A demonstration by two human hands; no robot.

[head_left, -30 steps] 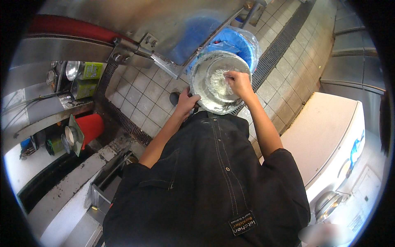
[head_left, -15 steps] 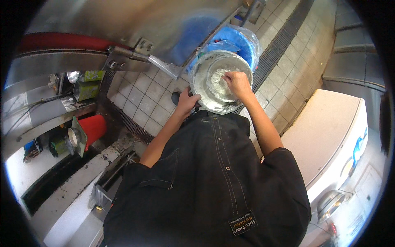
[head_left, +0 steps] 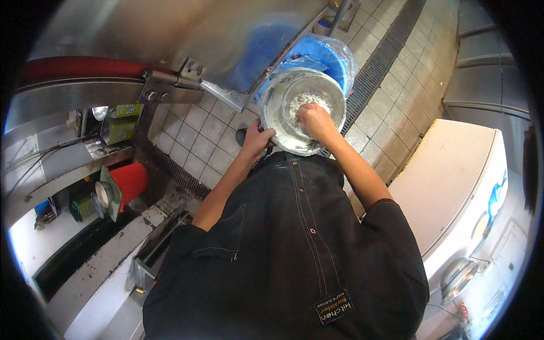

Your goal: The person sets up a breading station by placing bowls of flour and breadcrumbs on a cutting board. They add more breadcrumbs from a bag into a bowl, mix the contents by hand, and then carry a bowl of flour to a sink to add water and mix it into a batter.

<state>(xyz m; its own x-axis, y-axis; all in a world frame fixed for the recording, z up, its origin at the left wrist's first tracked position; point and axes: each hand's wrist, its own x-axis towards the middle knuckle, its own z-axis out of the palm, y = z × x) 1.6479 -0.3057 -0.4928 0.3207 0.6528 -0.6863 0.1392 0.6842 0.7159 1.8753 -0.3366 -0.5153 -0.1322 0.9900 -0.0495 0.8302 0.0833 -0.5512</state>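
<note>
A wide metal basin [head_left: 274, 117], dusted white inside, is held in front of my apron. Within it sits a smaller round metal bowl [head_left: 336, 107] with a white, lumpy, flour-like powder [head_left: 309, 101] in it. My left hand [head_left: 259, 139] grips the basin's left rim, thumb on top and fingers underneath, mostly hidden. Down in the smaller bowl, my right hand [head_left: 315, 120] has its fingers curled together into the powder; the fingertips are covered.
Just beyond the basin stands a blue bin [head_left: 331, 56] lined with clear plastic. A steel panel [head_left: 170, 34] is at upper left, a red bucket [head_left: 129, 182] at left. To the right is a white cabinet [head_left: 439, 187]. A drain grate [head_left: 391, 45] crosses the tiled floor.
My right hand has moved slightly left and down within the smaller bowl, its fingers now deeper in the powder. My left hand keeps its hold on the basin rim.
</note>
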